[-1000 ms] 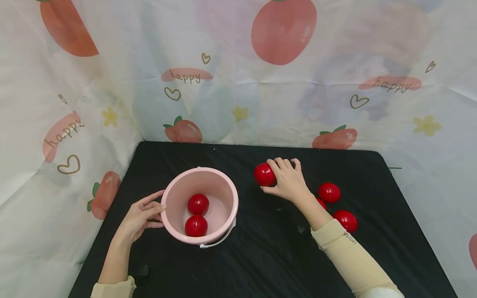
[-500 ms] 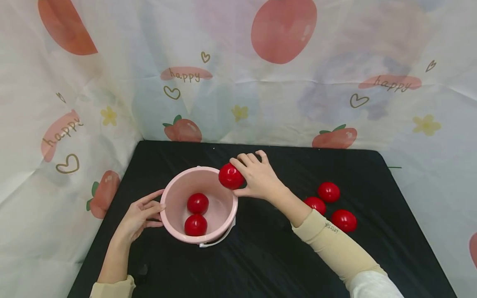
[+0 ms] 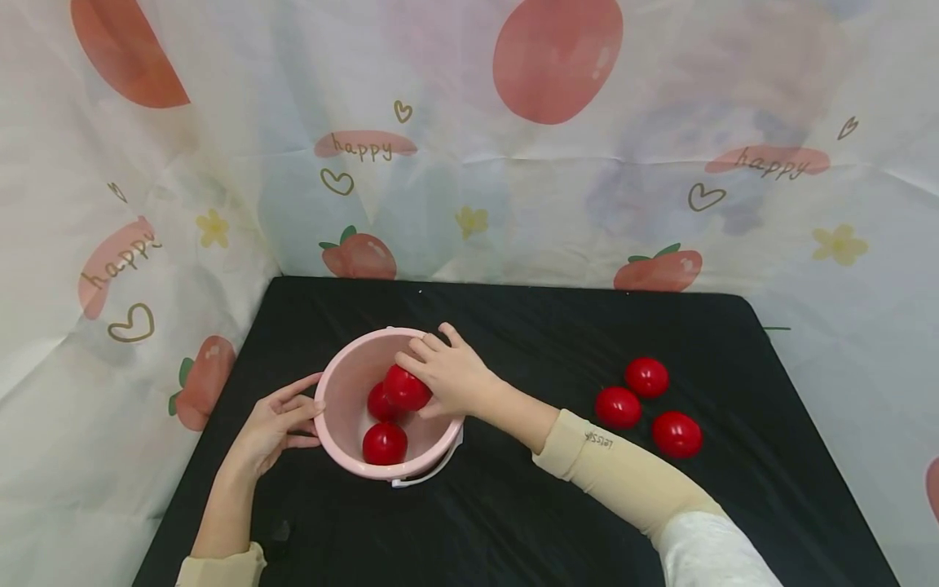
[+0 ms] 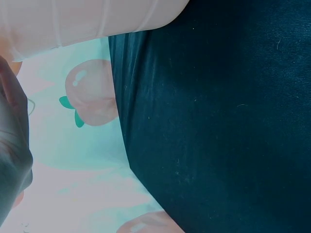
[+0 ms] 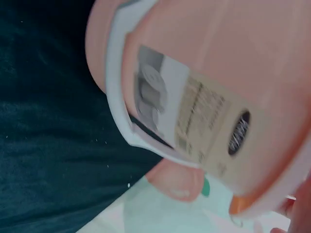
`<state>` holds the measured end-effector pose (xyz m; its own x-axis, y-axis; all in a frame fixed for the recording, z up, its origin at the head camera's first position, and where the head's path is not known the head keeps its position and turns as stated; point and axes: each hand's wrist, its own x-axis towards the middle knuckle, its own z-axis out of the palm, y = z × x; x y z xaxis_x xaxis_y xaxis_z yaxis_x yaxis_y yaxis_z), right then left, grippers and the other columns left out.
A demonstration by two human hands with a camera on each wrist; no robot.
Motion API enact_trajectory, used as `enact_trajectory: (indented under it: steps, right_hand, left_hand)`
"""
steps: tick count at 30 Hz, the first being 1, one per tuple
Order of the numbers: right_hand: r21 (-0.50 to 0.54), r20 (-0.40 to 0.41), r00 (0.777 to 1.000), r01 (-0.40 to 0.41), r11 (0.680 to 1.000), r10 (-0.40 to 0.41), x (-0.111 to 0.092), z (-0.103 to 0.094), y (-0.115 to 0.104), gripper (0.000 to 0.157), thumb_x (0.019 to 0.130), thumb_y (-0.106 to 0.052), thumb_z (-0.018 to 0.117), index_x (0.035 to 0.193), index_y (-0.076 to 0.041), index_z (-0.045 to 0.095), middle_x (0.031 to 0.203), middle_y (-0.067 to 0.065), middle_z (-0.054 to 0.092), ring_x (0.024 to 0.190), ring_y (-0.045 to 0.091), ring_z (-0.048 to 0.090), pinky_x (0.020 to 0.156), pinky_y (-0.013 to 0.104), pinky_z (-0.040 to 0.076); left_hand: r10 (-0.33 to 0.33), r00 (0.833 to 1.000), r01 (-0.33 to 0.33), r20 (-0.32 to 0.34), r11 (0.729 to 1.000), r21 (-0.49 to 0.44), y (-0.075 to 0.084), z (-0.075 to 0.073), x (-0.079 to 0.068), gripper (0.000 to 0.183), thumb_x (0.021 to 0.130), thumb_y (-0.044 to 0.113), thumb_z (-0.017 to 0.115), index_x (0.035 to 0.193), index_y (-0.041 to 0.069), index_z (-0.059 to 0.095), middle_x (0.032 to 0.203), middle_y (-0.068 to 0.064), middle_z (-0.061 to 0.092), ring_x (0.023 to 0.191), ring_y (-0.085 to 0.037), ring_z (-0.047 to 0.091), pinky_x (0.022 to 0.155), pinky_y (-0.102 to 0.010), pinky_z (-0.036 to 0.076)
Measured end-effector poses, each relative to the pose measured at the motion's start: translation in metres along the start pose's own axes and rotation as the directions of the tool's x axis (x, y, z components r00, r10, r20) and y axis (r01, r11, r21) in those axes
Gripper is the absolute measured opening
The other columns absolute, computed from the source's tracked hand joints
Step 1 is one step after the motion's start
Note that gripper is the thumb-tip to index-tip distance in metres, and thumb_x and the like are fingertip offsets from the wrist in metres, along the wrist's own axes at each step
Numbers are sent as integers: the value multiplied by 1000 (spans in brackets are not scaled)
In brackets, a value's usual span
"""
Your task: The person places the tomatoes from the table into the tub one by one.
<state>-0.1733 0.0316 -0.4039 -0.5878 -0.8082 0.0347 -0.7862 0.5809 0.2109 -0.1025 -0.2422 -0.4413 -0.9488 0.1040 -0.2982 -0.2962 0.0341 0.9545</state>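
Observation:
A pink bucket (image 3: 340, 444) stands on the black cloth, its mouth facing up. My left hand (image 3: 275, 428) grips its left rim, thumb at the edge and fingers along the outer wall. In the left wrist view, part of that hand (image 4: 13, 141) shows beside the bucket wall (image 4: 82, 22). My right hand (image 3: 456, 379) reaches over the right rim and holds a glossy red ball (image 3: 407, 388) inside the mouth. Under it are two more balls: one partly covered (image 3: 379, 403), the other a nearer ball (image 3: 385, 444). The right wrist view shows the bucket's labelled side (image 5: 194, 111).
Three loose red balls lie to the right on the black cloth (image 3: 535, 505): a far ball (image 3: 647, 377), a left ball (image 3: 618, 408) and a near ball (image 3: 677, 434). The bucket's white handle (image 3: 433, 474) hangs down. A printed curtain (image 3: 469, 179) borders the table.
My right hand has carried the red ball leftward from the table's middle, over the bucket's right rim and into its mouth. My left hand keeps its place at the bucket.

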Motion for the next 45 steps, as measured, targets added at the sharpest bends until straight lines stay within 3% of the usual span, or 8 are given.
enact_trajectory:
  steps: [13,17,22,36,45]
  right_hand:
    - [-109,132,988,99,989,-85,18,17,-21,80,63,-60,71,130,-25,43,123,-2,48,115,16,40,103,40,28]
    - [-183,195,976,131,974,-94,20,21,-24,80,63,-62,69,130,-27,42,125,-3,47,115,16,40,105,41,25]
    - [-271,291,953,167,948,-84,22,24,-27,80,63,-63,68,131,-30,39,126,-6,46,116,14,40,104,39,25]
    - [-355,518,855,230,906,-14,34,29,-34,81,70,-63,61,139,-40,27,134,-11,38,122,10,31,107,36,18]
    - [-376,551,835,232,897,15,34,30,-36,77,69,-54,68,135,-42,30,130,-14,40,118,8,33,103,34,21]
  left_hand:
    - [-6,1000,6,-2,1000,11,1,2,0,61,86,13,64,138,1,35,80,1,66,65,-15,65,63,-35,56]
    - [-10,1000,10,4,1000,9,0,2,1,62,86,13,64,138,1,34,81,1,66,65,-15,65,63,-35,56]
    - [-11,1000,11,3,1000,11,0,2,1,62,86,13,64,138,1,34,81,1,66,65,-14,65,63,-35,57]
    - [-6,1000,6,-2,1000,17,1,1,0,61,86,12,63,138,1,34,83,-2,66,65,-14,64,63,-35,57]
    - [-8,1000,8,7,1000,-4,0,1,0,60,86,11,63,138,1,34,82,-3,66,64,-14,64,63,-35,57]
